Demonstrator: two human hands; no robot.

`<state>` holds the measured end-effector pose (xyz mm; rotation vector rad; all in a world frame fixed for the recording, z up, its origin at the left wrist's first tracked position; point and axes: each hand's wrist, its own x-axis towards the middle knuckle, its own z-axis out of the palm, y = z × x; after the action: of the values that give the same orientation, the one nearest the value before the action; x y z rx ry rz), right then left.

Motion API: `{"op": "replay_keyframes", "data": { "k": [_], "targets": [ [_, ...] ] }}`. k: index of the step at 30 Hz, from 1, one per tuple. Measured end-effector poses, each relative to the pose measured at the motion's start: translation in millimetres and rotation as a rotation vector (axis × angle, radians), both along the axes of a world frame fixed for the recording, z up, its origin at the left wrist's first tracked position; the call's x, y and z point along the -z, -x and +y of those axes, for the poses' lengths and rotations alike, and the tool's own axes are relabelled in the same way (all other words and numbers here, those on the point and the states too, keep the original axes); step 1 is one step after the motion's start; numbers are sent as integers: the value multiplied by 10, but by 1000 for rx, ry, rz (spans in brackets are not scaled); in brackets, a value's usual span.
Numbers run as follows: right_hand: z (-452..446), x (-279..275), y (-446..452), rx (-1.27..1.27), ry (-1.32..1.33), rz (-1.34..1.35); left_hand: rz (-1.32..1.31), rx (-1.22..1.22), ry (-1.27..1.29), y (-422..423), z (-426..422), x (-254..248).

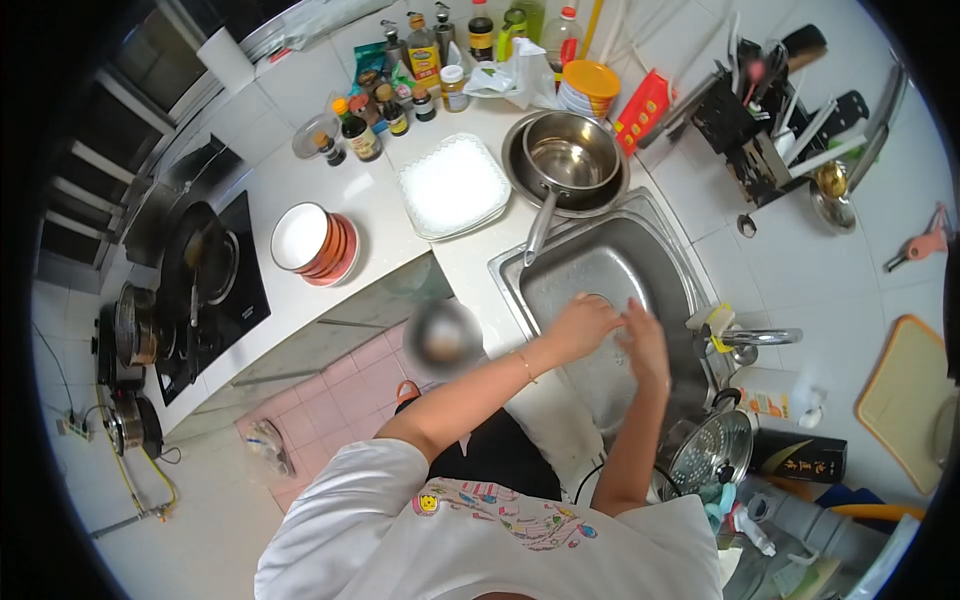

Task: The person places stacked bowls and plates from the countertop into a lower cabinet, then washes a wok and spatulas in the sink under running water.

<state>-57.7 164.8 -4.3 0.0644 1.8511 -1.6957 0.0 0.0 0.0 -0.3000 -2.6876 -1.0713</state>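
Observation:
Both hands are over the steel sink (585, 262), close together near its middle. My left hand (588, 325) reaches in from the left, with a thin bracelet on the wrist. Its fingers point right toward my right hand (643, 348), and the fingertips of the two hands nearly meet. The right hand's fingers are bent loosely and point up and left. I see nothing held in either hand. The chrome faucet (765, 338) is to their right, with a yellow cloth (717, 325) at its base.
Behind the sink, a steel saucepan (570, 150) sits inside a larger pan. White square plates (455, 185) and stacked bowls (302, 238) stand on the counter. A wok (195, 250) is on the stove at left. A steamer-like lid (715, 447) stands right of the sink.

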Motion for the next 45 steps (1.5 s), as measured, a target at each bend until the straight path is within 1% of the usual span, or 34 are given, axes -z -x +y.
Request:
{"op": "replay_keyframes", "data": {
  "k": [1,2,3,4,5,6,7,8,9,10,11,12,13,14,15,16,17,18,19,20,21,22,23,24,25,27,29,30,33,34,36,39,42,45],
  "targets": [
    [37,-322,44,17,163,57,90,-26,-59,31,84,-190],
    [83,-620,75,6,300,66,7,69,-167,57,103,-359],
    [-265,-874,106,-9,501,123,-33,171,-208,77,-299,-663],
    [-184,-909,55,-17,625,122,-119,271,-314,43,-315,-748],
    [-152,-821,62,-56,486,152,-154,269,-134,51,-281,-513],
    [-90,-462,38,-73,5,223,-218,270,70,-93,-313,-57],
    [0,-37,-35,-252,-910,386,-261,278,267,-221,-272,199],
    [62,392,-152,-377,-1568,324,-301,247,258,-377,-214,214],
    [165,745,-226,-361,-1611,242,-342,209,263,-592,-258,224],
    [223,1112,-222,-149,-1001,248,-376,162,294,-621,-512,216],
    [318,1415,-343,38,-400,208,-338,163,311,-628,-738,323],
    [296,1294,-666,20,-717,228,-326,180,283,-786,-754,546],
    [27,1054,-735,-5,-1021,285,-282,172,266,-801,-824,641],
    [-430,812,-543,-11,-1300,373,-153,62,220,-868,-924,632],
    [-707,682,-473,7,-1176,507,-179,15,168,-855,-1156,541],
    [-862,632,-611,0,-1066,605,-241,-26,97,-966,-1338,423],
    [-1052,676,-715,36,-912,762,-289,-72,27,-1082,-1487,354],
    [-1364,721,-735,84,-736,929,-139,-283,-156,-1214,-1645,352],
    [-1757,638,-844,46,-488,807,5,-496,-337,-1428,-1813,347],
    [-2128,566,-1002,6,-249,672,-92,-643,-433,-1646,-2034,236],
    [-2479,697,-1124,-38,62,376,-180,-787,-525,-1838,-2319,108],
    [-2818,578,-1283,-177,110,181,-177,-899,-598,-2082,-2583,50],
    [-3156,420,-1421,-261,152,22,-170,-1007,-676,-2300,-2828,41],
    [-3440,282,-1529,-351,164,-66,-208,-1052,-738,-2543,-3129,147],
    [-3707,228,-1657,-400,164,-135,-254,-1099,-795,-2767,-3382,227],
    [-4137,128,-1765,-366,170,-287,-133,-1196,-947,-2827,-3743,144],
    [-4411,325,-1938,-362,188,-421,-257,-1073,-989,-2934,-4063,-95],
    [-4507,444,-1847,-360,189,-452,-271,-994,-1037,-2768,-4161,-94],
    [-4717,526,-1804,-408,230,-335,-329,-792,-1262,-2498,-4405,-143],
    [-4740,531,-1790,-420,266,-344,-356,-764,-1276,-2458,-4438,-141],
    [-4772,528,-1838,-357,284,-306,-407,-716,-1306,-2429,-4456,-129],
    [-4749,456,-1918,-317,313,-280,-402,-625,-1333,-2498,-4449,-164],
    [-4616,338,-2029,-343,352,-240,-361,-660,-1363,-2662,-4287,-282],
    [-4440,223,-2201,-362,323,-245,-275,-711,-1372,-2928,-4103,-276]
  ]
}}
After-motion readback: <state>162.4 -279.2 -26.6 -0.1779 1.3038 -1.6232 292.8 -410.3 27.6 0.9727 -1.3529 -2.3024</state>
